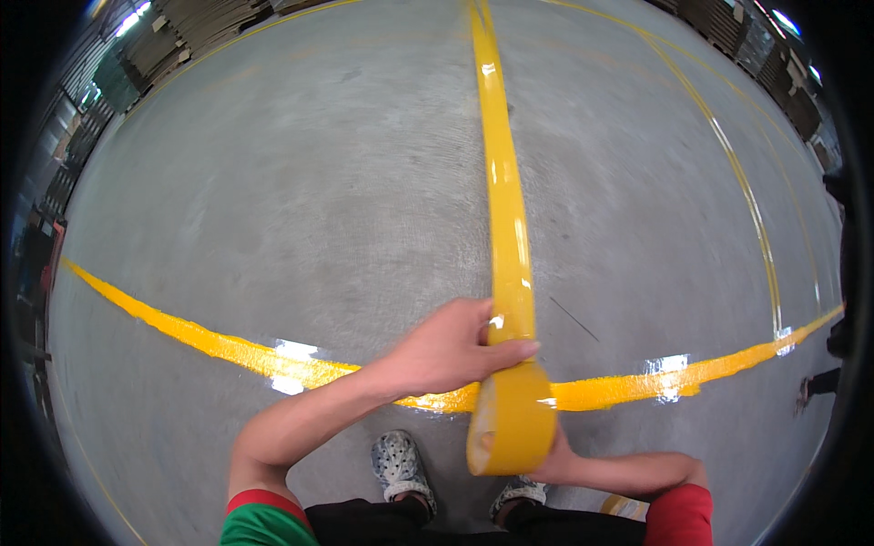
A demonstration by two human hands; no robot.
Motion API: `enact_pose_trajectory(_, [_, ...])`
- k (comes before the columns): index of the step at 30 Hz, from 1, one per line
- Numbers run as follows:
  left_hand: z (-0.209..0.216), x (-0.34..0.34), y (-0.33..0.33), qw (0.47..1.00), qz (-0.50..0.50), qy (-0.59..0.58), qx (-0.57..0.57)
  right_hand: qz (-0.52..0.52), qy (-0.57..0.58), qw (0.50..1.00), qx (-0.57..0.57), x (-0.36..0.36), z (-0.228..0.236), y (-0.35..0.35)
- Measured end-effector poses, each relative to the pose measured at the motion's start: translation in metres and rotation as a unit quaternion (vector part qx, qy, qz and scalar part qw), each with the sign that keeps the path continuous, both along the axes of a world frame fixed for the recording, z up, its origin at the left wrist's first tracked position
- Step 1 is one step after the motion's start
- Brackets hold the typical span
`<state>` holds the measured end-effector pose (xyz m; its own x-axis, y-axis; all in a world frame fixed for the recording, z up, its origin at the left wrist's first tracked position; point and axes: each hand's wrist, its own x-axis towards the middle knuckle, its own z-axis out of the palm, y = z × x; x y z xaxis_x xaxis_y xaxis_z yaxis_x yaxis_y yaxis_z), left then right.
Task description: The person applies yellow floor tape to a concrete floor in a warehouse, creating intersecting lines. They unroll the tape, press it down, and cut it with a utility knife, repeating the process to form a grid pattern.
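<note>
A wide roll of yellow tape (523, 419) hangs in front of my body, over the floor between my feet. From it a long glossy tape strip (506, 182) stretches straight ahead into the distance; where it meets the floor I cannot tell. My left hand (446, 346) pinches this strip just above the roll, thumb across its top and the fingers partly hidden at its left edge. Behind the roll's lower right side, my right hand (557, 462) grips the roll, most of its fingers hidden by it.
A yellow floor line (228, 346) crosses under my arms, with shiny clear patches on it. Thinner yellow lines (719, 127) run at the right. Stacked flat cardboard (205, 23) stands far left. Another roll (624, 506) lies by my right foot. A person's leg (824, 382) shows at the right edge.
</note>
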<state>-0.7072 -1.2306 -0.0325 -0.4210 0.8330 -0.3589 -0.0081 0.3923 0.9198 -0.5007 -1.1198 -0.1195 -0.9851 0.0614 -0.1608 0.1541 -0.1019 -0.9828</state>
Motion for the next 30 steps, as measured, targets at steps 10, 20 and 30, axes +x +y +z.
enact_pose_trajectory(10, [0.022,0.016,0.036,0.990,-0.019,0.127,0.063,-0.066,-0.161,0.982,-0.074,0.024,0.050,0.031])
enact_pose_trajectory(20, [-0.107,0.016,-0.019,0.985,0.048,-0.163,-0.019,0.004,-0.227,0.971,-0.074,0.012,-0.069,-0.010])
enact_pose_trajectory(30, [-0.227,0.014,-0.039,0.975,0.052,-0.207,-0.068,0.152,-0.340,0.928,0.003,-0.010,-0.153,-0.015])
